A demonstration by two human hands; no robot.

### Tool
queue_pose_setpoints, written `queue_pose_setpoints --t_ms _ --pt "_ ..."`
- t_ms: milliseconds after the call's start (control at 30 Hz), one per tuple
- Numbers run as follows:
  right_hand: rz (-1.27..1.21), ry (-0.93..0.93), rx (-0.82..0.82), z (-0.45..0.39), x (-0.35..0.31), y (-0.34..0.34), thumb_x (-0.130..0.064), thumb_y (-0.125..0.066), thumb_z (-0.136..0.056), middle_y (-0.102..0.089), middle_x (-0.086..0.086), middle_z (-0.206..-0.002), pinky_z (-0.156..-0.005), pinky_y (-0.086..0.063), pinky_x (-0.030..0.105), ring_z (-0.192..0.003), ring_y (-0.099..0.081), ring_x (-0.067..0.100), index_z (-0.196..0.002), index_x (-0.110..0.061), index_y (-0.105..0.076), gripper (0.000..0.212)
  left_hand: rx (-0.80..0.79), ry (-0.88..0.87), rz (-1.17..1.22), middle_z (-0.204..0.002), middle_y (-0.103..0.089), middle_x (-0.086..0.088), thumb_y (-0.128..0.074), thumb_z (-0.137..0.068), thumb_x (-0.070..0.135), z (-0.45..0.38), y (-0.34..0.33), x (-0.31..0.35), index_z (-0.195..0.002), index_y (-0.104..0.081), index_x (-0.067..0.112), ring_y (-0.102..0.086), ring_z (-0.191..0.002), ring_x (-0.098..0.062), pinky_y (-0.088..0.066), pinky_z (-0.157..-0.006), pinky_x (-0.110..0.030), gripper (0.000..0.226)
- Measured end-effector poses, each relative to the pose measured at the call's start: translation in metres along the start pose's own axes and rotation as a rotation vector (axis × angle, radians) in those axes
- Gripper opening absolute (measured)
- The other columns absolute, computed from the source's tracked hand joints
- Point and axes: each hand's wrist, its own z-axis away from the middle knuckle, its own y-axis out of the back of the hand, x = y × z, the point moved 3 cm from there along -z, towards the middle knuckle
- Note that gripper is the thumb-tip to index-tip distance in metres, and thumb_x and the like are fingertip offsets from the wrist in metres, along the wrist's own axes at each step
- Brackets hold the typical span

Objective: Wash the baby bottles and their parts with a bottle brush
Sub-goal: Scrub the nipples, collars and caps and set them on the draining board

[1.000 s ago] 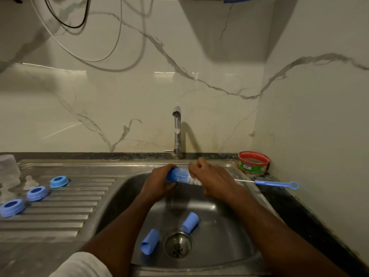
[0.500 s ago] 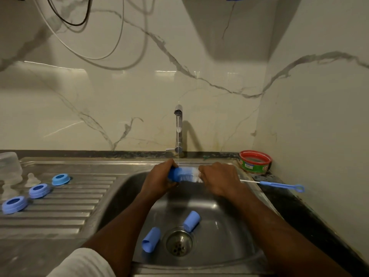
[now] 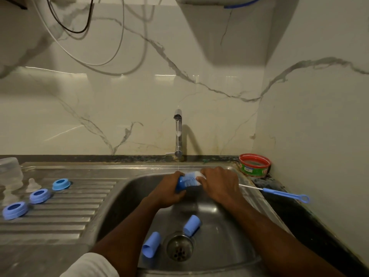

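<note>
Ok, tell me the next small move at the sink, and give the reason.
Probably push the brush deeper into the blue cap and twist it. The left hand grips the cap, the right hand holds the brush, and the bristles sit only partly inside. A thin stream from the tap falls just there, so scrubbing can go on under it. Two more caps wait by the drain.

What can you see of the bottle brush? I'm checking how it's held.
The bottle brush lies roughly level over the sink basin, under the tap's thin stream. Its white bristle head is pushed into a blue cap gripped by the left hand. The right hand grips its middle; a thin white stem and blue looped handle stick out rightward.
</note>
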Motion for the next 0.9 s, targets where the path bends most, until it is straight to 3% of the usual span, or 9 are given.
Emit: queue_pose_setpoints --t_ms 133,267,367,433,500,633,733,833,900 --pt "-0.036 0.034 -0.145 -0.001 0.001 -0.005 -0.056 -0.050 -0.097 -0.065 -0.004 -0.097 -0.071 -0.041 0.032 -0.082 -0.056 0.013 -0.116 -0.035 -0.066 0.032 0.045 -0.036 -0.173 -0.143 -0.050 0.000 -0.073 -0.090 0.029 0.000 0.010 -0.001 -0.144 -0.043 0.026 -0.048 -0.130 -0.016 -0.041 -0.110 -0.035 0.062" --pt "-0.056 0.241 -0.072 -0.004 -0.009 0.006 -0.056 -0.045 -0.098 -0.062 -0.008 -0.082 -0.064 -0.042 0.029 -0.072 -0.057 0.012 -0.099 -0.033 -0.069 0.033 0.083 0.028 -0.149 -0.145 -0.051 -0.004 -0.074 -0.089 0.027 0.001 0.016 -0.002 -0.145 -0.046 0.022 -0.049 -0.132 -0.019 -0.041 -0.112 -0.038 0.063" --pt "-0.075 0.110 -0.035 -0.004 -0.003 0.007 -0.051 -0.048 -0.101 -0.066 -0.005 -0.097 -0.071 -0.039 0.029 -0.085 -0.061 0.016 -0.113 -0.032 -0.066 0.029 0.138 0.011 -0.080 -0.141 -0.055 -0.007 -0.076 -0.088 0.023 -0.001 0.018 0.002 -0.139 -0.053 0.015 -0.052 -0.129 -0.022 -0.041 -0.110 -0.038 0.057" --pt "-0.030 -0.015 0.021 -0.002 0.003 0.005 -0.054 -0.049 -0.099 -0.063 -0.006 -0.091 -0.068 -0.037 0.031 -0.079 -0.057 0.014 -0.112 -0.035 -0.066 0.028 0.151 -0.049 -0.087 -0.139 -0.053 -0.006 -0.076 -0.089 0.022 -0.002 0.018 0.007 -0.137 -0.055 0.016 -0.051 -0.126 -0.019 -0.042 -0.109 -0.034 0.053" --pt "-0.017 -0.081 -0.022 0.000 0.004 0.002 -0.057 -0.051 -0.097 -0.062 -0.006 -0.086 -0.067 -0.038 0.033 -0.076 -0.056 0.014 -0.108 -0.035 -0.068 0.031 0.122 -0.092 -0.136 -0.140 -0.051 -0.003 -0.074 -0.089 0.020 -0.003 0.014 0.012 -0.138 -0.053 0.019 -0.049 -0.126 -0.018 -0.042 -0.108 -0.031 0.053" --pt "-0.051 0.038 -0.171 -0.005 -0.002 0.001 -0.056 -0.054 -0.095 -0.066 -0.003 -0.097 -0.069 -0.039 0.032 -0.081 -0.056 0.014 -0.113 -0.031 -0.067 0.034 0.142 -0.084 -0.196 -0.139 -0.054 -0.002 -0.073 -0.090 0.023 -0.001 0.011 0.010 -0.138 -0.055 0.021 -0.051 -0.127 -0.018 -0.044 -0.107 -0.036 0.051" --pt "-0.121 0.166 -0.116 -0.005 -0.010 0.008 -0.057 -0.048 -0.097 -0.067 -0.005 -0.092 -0.068 -0.046 0.032 -0.077 -0.057 0.012 -0.105 -0.033 -0.069 0.033 0.192 0.016 -0.059 -0.131 -0.064 -0.006 -0.076 -0.088 0.014 0.001 0.016 0.001 -0.132 -0.062 0.016 -0.059 -0.121 -0.021 -0.047 -0.105 -0.035 0.047" --pt "-0.071 0.038 0.011 -0.002 -0.006 0.014 -0.055 -0.049 -0.099 -0.064 -0.007 -0.086 -0.067 -0.047 0.032 -0.075 -0.058 0.013 -0.103 -0.033 -0.068 0.029 0.189 0.063 -0.004 -0.132 -0.063 -0.006 -0.079 -0.086 0.018 0.002 0.015 -0.001 -0.133 -0.060 0.015 -0.059 -0.123 -0.019 -0.049 -0.105 -0.038 0.051" --pt "0.006 -0.020 0.002 0.001 -0.004 0.012 -0.054 -0.052 -0.098 -0.064 -0.005 -0.089 -0.068 -0.045 0.033 -0.077 -0.059 0.015 -0.105 -0.032 -0.067 0.027 0.190 0.028 0.003 -0.134 -0.063 -0.005 -0.080 -0.085 0.018 0.001 0.014 0.003 -0.134 -0.059 0.016 -0.058 -0.124 -0.018 -0.049 -0.106 -0.037 0.053"
